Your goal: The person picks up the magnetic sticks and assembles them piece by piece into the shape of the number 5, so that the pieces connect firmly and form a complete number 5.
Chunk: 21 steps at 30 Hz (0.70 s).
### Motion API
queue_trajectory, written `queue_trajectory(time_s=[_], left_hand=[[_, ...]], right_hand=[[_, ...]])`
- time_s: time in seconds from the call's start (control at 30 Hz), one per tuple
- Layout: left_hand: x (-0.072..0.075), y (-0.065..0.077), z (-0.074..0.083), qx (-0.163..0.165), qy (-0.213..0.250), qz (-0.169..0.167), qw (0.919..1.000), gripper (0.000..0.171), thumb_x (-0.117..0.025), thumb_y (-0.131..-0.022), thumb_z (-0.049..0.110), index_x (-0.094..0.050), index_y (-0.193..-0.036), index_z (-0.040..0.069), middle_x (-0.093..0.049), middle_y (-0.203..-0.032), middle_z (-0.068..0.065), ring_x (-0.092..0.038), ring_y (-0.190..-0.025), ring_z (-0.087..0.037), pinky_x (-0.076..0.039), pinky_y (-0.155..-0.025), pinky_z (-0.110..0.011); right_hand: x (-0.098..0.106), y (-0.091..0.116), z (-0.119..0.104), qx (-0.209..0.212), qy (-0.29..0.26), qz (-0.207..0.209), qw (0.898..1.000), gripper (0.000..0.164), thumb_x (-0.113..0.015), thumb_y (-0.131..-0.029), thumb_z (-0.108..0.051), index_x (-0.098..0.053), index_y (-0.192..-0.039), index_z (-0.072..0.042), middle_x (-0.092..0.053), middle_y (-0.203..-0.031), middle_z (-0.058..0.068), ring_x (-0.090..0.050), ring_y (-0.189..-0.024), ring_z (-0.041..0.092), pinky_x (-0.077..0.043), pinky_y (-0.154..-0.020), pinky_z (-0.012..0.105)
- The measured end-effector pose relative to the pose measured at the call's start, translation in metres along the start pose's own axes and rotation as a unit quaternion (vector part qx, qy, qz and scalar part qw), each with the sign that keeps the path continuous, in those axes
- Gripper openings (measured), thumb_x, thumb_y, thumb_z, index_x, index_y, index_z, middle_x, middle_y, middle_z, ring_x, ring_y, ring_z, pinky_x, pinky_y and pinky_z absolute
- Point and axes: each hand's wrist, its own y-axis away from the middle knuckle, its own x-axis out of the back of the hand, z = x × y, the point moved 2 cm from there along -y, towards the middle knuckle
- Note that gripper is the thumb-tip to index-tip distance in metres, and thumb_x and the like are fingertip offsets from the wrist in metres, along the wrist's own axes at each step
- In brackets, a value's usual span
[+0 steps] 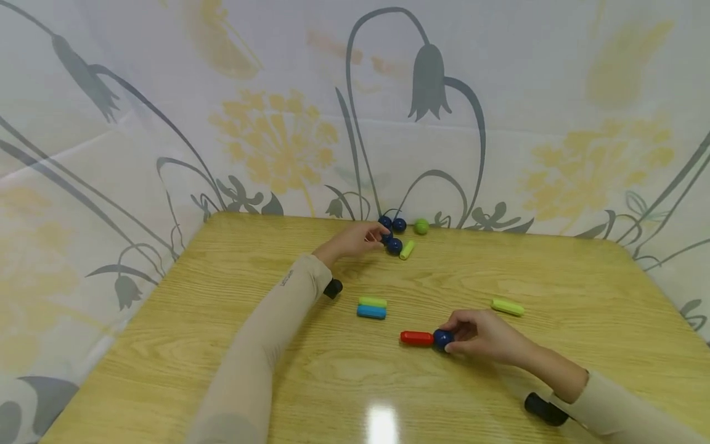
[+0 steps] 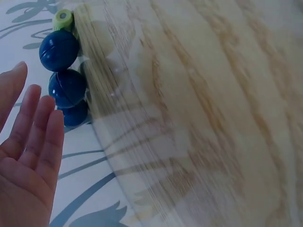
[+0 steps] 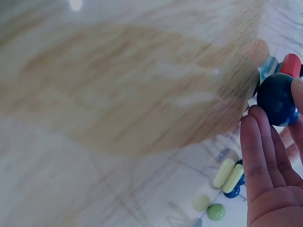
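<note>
At the back of the table my left hand (image 1: 355,240) reaches with extended fingers to a cluster of dark blue balls (image 1: 394,246). Its fingers are parted from the thumb in the left wrist view, the fingertips right beside the lower blue balls (image 2: 67,88). A short yellow-green stick (image 1: 407,250) lies against the cluster. Nearer the front, my right hand (image 1: 488,338) pinches another dark blue ball (image 1: 442,339) between thumb and fingers. A red stick (image 1: 416,338) extends leftward from that ball, end against it. The right wrist view also shows this held ball (image 3: 277,99).
A green ball (image 1: 421,226) sits near the table's back edge. Mid-table, a blue stick (image 1: 371,312) lies alongside a yellow-green stick (image 1: 372,302). Another yellow-green stick (image 1: 507,307) lies beyond my right hand. A flower-patterned cloth (image 1: 377,154) hangs behind the wooden table (image 1: 333,382).
</note>
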Motion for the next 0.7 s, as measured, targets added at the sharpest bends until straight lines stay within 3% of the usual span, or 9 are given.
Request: queue_trajectory(time_s=[0.17,0.37,0.7], left_hand=[[-0.005,-0.008,-0.001,-0.001,-0.030,-0.031,0.9991,0.045,-0.056,-0.095,0.017,-0.045,-0.138,0.010,-0.059,-0.100,-0.004,-0.057,-0.095,-0.019,-0.048,-0.081,-0.030],[-0.016,-0.014,0.000,0.017,-0.015,-0.072,0.9972,0.053,-0.057,-0.094,0.017,-0.037,-0.143,0.013,-0.058,-0.105,-0.007,-0.056,-0.093,-0.019,-0.047,-0.079,-0.032],[-0.019,-0.016,0.007,0.040,-0.057,-0.044,0.9966,0.043,-0.061,-0.092,0.021,-0.048,-0.131,0.013,-0.057,-0.095,-0.005,-0.054,-0.084,-0.017,-0.045,-0.075,-0.031]], right_hand=[[0.000,0.001,0.001,0.001,-0.003,0.000,1.000,0.021,-0.074,-0.081,-0.015,-0.065,-0.096,-0.004,-0.065,-0.093,0.006,-0.062,-0.079,0.009,-0.054,-0.068,0.026],[0.000,0.002,0.002,-0.001,-0.011,0.000,1.000,0.021,-0.074,-0.080,-0.014,-0.065,-0.096,-0.003,-0.065,-0.094,0.007,-0.062,-0.079,0.008,-0.054,-0.067,0.026],[0.000,0.002,0.001,-0.003,-0.018,-0.001,1.000,0.022,-0.074,-0.081,-0.015,-0.065,-0.096,-0.003,-0.065,-0.094,0.008,-0.063,-0.080,0.009,-0.054,-0.068,0.026]])
